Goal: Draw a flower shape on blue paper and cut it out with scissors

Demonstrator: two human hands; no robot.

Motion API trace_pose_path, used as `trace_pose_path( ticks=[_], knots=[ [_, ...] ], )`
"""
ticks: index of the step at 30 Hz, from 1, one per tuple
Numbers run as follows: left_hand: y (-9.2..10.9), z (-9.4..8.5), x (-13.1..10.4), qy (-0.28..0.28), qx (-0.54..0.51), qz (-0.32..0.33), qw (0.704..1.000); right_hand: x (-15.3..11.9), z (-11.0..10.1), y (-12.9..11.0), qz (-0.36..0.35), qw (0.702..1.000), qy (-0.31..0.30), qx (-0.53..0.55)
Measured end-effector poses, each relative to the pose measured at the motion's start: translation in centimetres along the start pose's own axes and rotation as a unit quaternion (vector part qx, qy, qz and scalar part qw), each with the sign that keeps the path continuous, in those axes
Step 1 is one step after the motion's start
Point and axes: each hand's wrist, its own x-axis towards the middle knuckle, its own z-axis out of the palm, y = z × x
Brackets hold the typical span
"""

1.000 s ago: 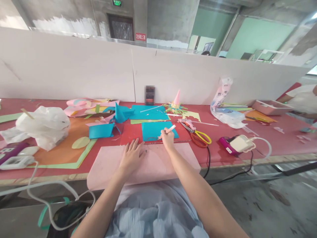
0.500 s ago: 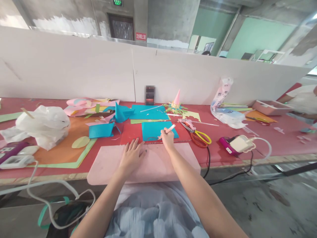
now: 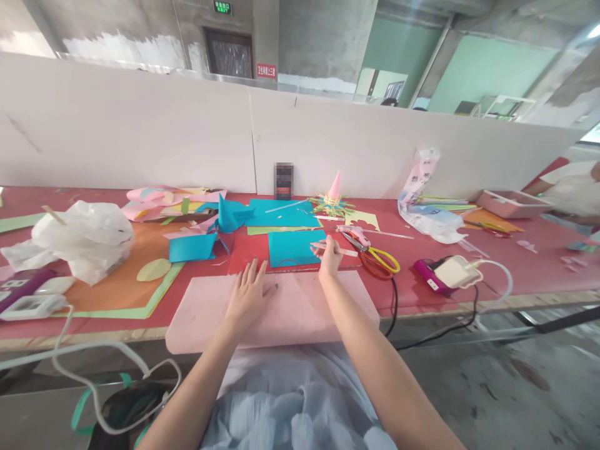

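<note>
- The blue sheet [image 3: 288,244] lies flat on a brighter red sheet [image 3: 248,244], in front of the person and between the two hands
- A faint curved line [image 3: 284,262] shows near its front edge, so marking looks begun; no cut shows along the line, and whether the outline is complete is too faint to tell
- The right hand [image 3: 329,257] grasps a slim, pale pink pen [image 3: 347,252] between thumb and fingers, tilted over the sheet's right side; contact with the paper cannot be told
- The left hand [image 3: 248,290] rests palm down, fingers spread and gripping nothing, across the smooth pink mat [image 3: 290,312] and the red sheet's front edge
- Just right lie scissors [image 3: 384,262] with yellow and orange loops
- Behind stands a pointed pink cone [image 3: 334,185] with a fringed green base
- Farther left, folded blue paper [image 3: 192,247] and a crumpled, filmy white bag [image 3: 87,237]
</note>
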Motion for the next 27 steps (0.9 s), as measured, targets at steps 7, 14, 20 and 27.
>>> trace_pose_path(
  ticks=[7, 14, 20, 27],
  knots=[
    [0.0, -0.1, 0.0, 0.002, -0.006, -0.004, 1.000, -1.9, 0.3, -0.2, -0.174, 0.923, -0.196, -0.282],
    [0.3, -0.5, -0.4, -0.022, -0.013, 0.004, 1.000, -1.8, 0.6, 1.0, -0.230, 0.824, -0.256, -0.450],
    [-1.4, -1.6, 3.6, -0.054, -0.122, 0.014, 0.991, -1.8, 0.6, 1.2, -0.260, 0.810, -0.247, -0.463],
    [-3.6, -0.5, 10.9, -0.016, -0.256, 0.086, 0.963, -1.4, 0.4, 1.8, -0.252, 0.816, -0.255, -0.454]
  ],
)
